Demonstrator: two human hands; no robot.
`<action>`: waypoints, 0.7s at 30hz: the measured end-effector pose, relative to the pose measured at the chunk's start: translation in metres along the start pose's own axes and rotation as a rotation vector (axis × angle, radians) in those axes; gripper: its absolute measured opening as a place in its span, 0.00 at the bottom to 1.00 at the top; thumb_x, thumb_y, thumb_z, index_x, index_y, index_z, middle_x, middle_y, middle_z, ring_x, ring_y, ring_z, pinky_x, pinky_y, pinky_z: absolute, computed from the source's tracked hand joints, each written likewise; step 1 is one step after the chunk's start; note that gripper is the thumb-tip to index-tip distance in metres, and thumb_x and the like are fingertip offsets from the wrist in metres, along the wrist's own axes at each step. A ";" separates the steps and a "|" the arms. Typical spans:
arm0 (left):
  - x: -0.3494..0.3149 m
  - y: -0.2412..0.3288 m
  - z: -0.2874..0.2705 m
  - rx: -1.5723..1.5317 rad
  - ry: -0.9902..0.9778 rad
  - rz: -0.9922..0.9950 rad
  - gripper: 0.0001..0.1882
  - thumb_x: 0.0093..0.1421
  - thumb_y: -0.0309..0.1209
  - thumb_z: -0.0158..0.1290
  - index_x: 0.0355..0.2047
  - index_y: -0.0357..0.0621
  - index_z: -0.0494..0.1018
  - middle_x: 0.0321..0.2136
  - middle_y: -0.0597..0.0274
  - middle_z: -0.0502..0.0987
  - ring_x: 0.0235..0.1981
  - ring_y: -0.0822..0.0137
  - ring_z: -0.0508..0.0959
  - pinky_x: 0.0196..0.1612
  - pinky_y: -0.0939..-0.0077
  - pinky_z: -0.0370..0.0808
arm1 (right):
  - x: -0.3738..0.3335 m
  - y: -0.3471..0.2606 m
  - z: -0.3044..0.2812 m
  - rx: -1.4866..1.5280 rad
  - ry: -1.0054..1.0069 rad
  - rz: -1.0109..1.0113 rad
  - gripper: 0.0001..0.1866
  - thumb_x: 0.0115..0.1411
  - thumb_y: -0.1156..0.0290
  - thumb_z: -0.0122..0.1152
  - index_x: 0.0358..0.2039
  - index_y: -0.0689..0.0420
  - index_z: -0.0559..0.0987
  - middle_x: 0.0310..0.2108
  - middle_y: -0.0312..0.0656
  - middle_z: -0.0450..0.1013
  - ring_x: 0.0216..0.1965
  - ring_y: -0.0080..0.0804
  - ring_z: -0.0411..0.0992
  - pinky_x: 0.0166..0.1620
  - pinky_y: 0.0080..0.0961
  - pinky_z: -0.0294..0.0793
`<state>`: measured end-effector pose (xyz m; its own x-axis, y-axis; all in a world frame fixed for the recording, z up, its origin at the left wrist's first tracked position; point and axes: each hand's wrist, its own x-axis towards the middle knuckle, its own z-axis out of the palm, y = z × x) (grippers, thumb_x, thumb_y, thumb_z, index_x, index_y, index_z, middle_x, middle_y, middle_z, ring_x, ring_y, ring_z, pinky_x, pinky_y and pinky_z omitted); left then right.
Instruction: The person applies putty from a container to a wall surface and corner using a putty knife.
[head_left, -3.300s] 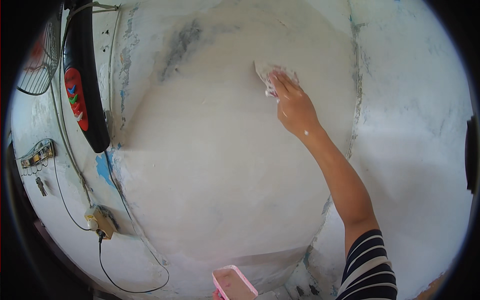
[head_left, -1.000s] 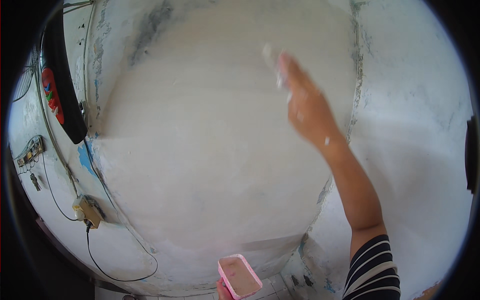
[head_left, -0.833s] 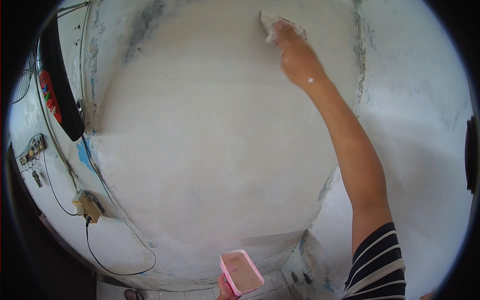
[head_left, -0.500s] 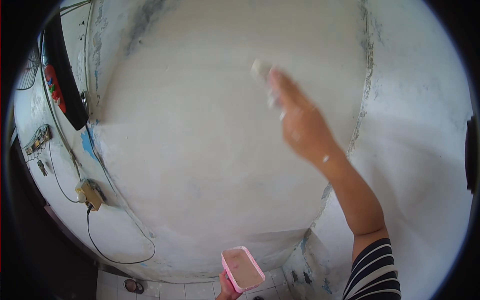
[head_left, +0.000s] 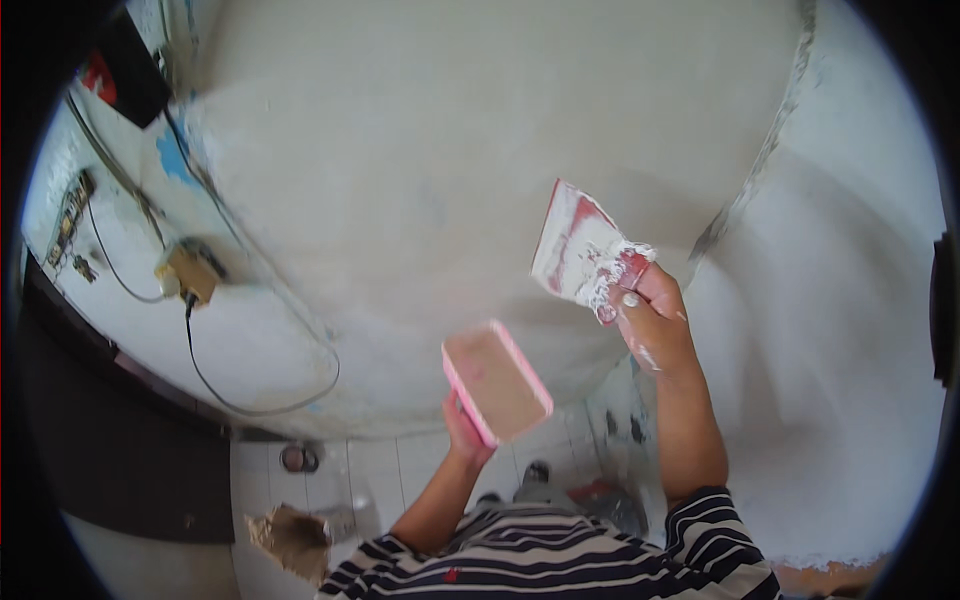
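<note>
My right hand (head_left: 655, 320) grips the handle of a red putty knife (head_left: 573, 232) whose broad blade points up and to the left. White putty (head_left: 607, 272) is smeared over the blade and heaped near the handle; spots of it cling to my thumb and wrist. Lower and to the left, my left hand (head_left: 463, 425) holds a pink rectangular tub (head_left: 523, 362) by its side, tilted so its inside shows. A pale layer with a pinkish spot lies in the tub. The knife is apart from the tub, in front of the off-white wall (head_left: 400, 190).
At left, a yellowish socket box (head_left: 190, 272) with a plugged-in black cable hangs on the wall, below a black and red object (head_left: 130, 75). A bare blue patch (head_left: 175, 155) shows nearby. Slippers (head_left: 299, 459) and a brown paper bag (head_left: 288, 535) are on the tiled floor.
My right hand has come down from high on the wall, and the putty knife now shows clearly. The view has tilted down; the tub and my left arm appear higher in it.
</note>
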<state>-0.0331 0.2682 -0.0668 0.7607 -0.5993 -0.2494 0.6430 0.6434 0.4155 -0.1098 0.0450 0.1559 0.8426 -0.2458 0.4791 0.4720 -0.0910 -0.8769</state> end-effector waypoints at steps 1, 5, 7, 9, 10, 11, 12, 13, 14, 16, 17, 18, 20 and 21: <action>-0.002 0.003 0.006 -0.005 -0.011 0.009 0.36 0.68 0.57 0.34 0.68 0.48 0.60 0.65 0.57 0.67 0.65 0.53 0.68 0.67 0.54 0.65 | -0.019 0.010 0.004 0.345 0.028 0.083 0.25 0.64 0.83 0.46 0.62 0.69 0.66 0.55 0.43 0.72 0.54 0.29 0.71 0.54 0.31 0.71; -0.010 0.012 0.010 0.000 0.050 0.041 0.36 0.68 0.56 0.33 0.68 0.47 0.60 0.65 0.57 0.66 0.65 0.54 0.67 0.67 0.55 0.64 | -0.057 0.053 0.026 0.545 0.075 0.270 0.25 0.62 0.83 0.49 0.61 0.69 0.67 0.53 0.43 0.73 0.51 0.27 0.71 0.54 0.29 0.70; -0.014 0.009 0.009 -0.007 0.056 0.046 0.36 0.68 0.56 0.33 0.68 0.46 0.59 0.65 0.57 0.66 0.65 0.54 0.67 0.67 0.56 0.64 | -0.071 0.063 0.029 0.516 0.062 0.323 0.26 0.61 0.83 0.49 0.61 0.69 0.67 0.53 0.43 0.73 0.52 0.27 0.71 0.54 0.29 0.70; -0.013 0.004 0.003 -0.049 0.017 0.059 0.37 0.68 0.58 0.33 0.68 0.48 0.60 0.64 0.59 0.67 0.64 0.54 0.69 0.66 0.54 0.66 | -0.079 0.070 0.033 0.425 -0.025 0.368 0.26 0.61 0.83 0.47 0.62 0.66 0.67 0.52 0.43 0.73 0.52 0.28 0.72 0.54 0.28 0.70; -0.014 0.003 0.002 -0.054 0.034 0.053 0.37 0.68 0.58 0.33 0.68 0.48 0.60 0.64 0.59 0.67 0.64 0.54 0.69 0.66 0.54 0.66 | -0.081 0.070 0.038 0.428 -0.022 0.387 0.26 0.61 0.83 0.47 0.62 0.66 0.67 0.52 0.43 0.73 0.52 0.28 0.72 0.54 0.28 0.70; -0.016 0.002 0.001 -0.048 0.053 0.062 0.37 0.68 0.58 0.33 0.68 0.48 0.61 0.64 0.58 0.67 0.64 0.54 0.69 0.66 0.55 0.66 | -0.082 0.070 0.045 0.159 -0.097 0.420 0.26 0.62 0.82 0.46 0.62 0.65 0.67 0.52 0.44 0.74 0.52 0.30 0.72 0.54 0.28 0.70; -0.019 0.002 0.000 -0.041 0.074 0.072 0.37 0.68 0.58 0.33 0.67 0.47 0.61 0.64 0.58 0.67 0.63 0.54 0.69 0.66 0.55 0.66 | -0.080 0.067 0.057 -0.106 -0.177 0.448 0.26 0.63 0.81 0.46 0.63 0.64 0.67 0.52 0.46 0.75 0.51 0.32 0.73 0.54 0.29 0.70; -0.019 0.001 -0.004 -0.047 0.090 0.071 0.37 0.68 0.58 0.33 0.67 0.47 0.61 0.64 0.58 0.67 0.63 0.54 0.69 0.66 0.55 0.66 | -0.079 0.063 0.067 -0.385 -0.236 0.300 0.23 0.64 0.79 0.47 0.61 0.63 0.68 0.44 0.55 0.78 0.43 0.45 0.77 0.48 0.34 0.73; -0.019 -0.001 -0.010 -0.040 0.072 0.098 0.37 0.67 0.58 0.33 0.67 0.46 0.61 0.64 0.57 0.68 0.63 0.54 0.69 0.65 0.56 0.67 | -0.079 0.061 0.075 -0.380 -0.245 0.311 0.23 0.64 0.79 0.47 0.61 0.63 0.68 0.44 0.55 0.78 0.43 0.45 0.77 0.48 0.34 0.73; -0.021 -0.002 -0.016 -0.036 0.060 0.122 0.38 0.67 0.59 0.33 0.67 0.46 0.61 0.64 0.57 0.68 0.63 0.54 0.70 0.65 0.57 0.67 | -0.080 0.059 0.085 -0.559 -0.398 0.485 0.18 0.64 0.76 0.52 0.55 0.63 0.72 0.33 0.56 0.76 0.30 0.42 0.74 0.38 0.33 0.72; -0.023 -0.002 -0.019 -0.042 0.060 0.118 0.38 0.67 0.59 0.33 0.67 0.45 0.61 0.63 0.56 0.68 0.63 0.54 0.70 0.65 0.57 0.67 | -0.087 0.069 0.087 -0.577 -0.387 0.403 0.16 0.64 0.75 0.55 0.51 0.65 0.74 0.28 0.62 0.72 0.25 0.51 0.71 0.33 0.38 0.70; -0.025 -0.002 -0.022 -0.049 0.059 0.117 0.38 0.67 0.59 0.33 0.66 0.45 0.62 0.63 0.56 0.68 0.62 0.54 0.70 0.65 0.57 0.67 | -0.088 0.070 0.089 -0.575 -0.395 0.407 0.16 0.64 0.75 0.55 0.51 0.65 0.74 0.28 0.62 0.72 0.25 0.51 0.71 0.33 0.38 0.70; -0.025 -0.004 -0.034 -0.038 0.046 0.134 0.38 0.67 0.59 0.33 0.66 0.45 0.62 0.63 0.56 0.69 0.62 0.55 0.70 0.64 0.57 0.67 | -0.088 0.070 0.093 -0.690 -0.449 0.449 0.15 0.63 0.75 0.56 0.49 0.65 0.75 0.28 0.60 0.73 0.25 0.54 0.70 0.33 0.38 0.70; -0.027 -0.004 -0.036 -0.023 0.026 0.147 0.38 0.67 0.60 0.33 0.66 0.45 0.62 0.62 0.56 0.69 0.62 0.55 0.70 0.64 0.57 0.68 | -0.087 0.070 0.095 -0.686 -0.458 0.452 0.15 0.63 0.75 0.56 0.49 0.65 0.75 0.28 0.60 0.73 0.25 0.54 0.70 0.33 0.38 0.70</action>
<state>-0.0536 0.2991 -0.0934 0.8489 -0.4850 -0.2102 0.5258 0.7342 0.4295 -0.1260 0.1516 0.0565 0.9974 -0.0062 -0.0711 -0.0572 -0.6646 -0.7450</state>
